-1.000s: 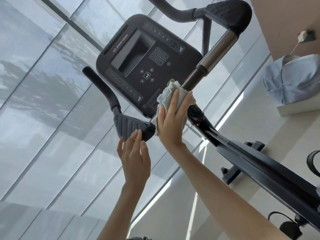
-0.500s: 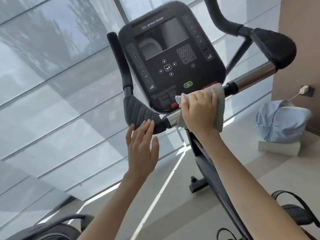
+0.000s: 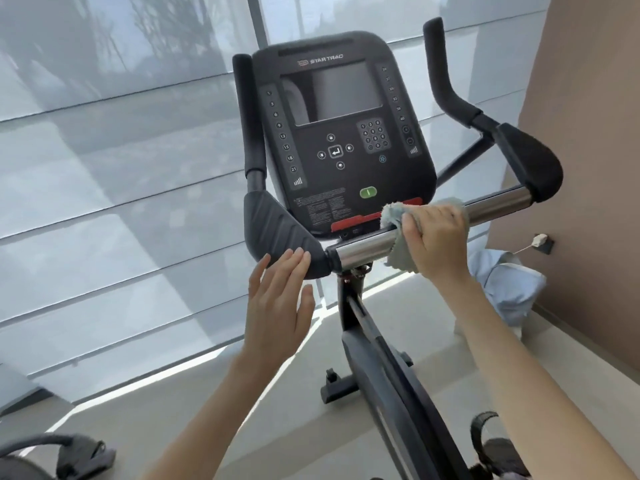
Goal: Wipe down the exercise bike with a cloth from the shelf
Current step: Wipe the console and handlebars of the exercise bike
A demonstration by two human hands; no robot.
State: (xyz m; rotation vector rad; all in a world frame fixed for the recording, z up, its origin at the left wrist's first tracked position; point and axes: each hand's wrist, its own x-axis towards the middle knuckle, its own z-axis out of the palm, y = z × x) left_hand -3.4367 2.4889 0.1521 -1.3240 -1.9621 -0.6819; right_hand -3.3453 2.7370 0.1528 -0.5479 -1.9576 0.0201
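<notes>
The exercise bike's black console point(image 3: 343, 133) stands in front of me, with a chrome handlebar point(image 3: 363, 247) running across below it between two black elbow pads. My right hand point(image 3: 436, 237) grips a pale blue-grey cloth point(image 3: 398, 258) wrapped round the chrome bar, a little right of its middle. My left hand point(image 3: 280, 306) is raised with straight fingers, its fingertips at the lower edge of the left black pad point(image 3: 277, 230); I cannot tell whether they touch it. The bike frame point(image 3: 391, 375) slopes down toward me.
Frosted window panels fill the left and back. A brown wall point(image 3: 588, 168) stands at the right with a wall socket point(image 3: 542, 241) and a light blue bundle point(image 3: 509, 292) on the floor below. A pedal with strap point(image 3: 491, 441) is at the lower right, other equipment point(image 3: 69, 452) at the lower left.
The view has swung upright and lower. My right hand has slid the cloth rightward along the chrome bar. My left hand stays raised by the left pad.
</notes>
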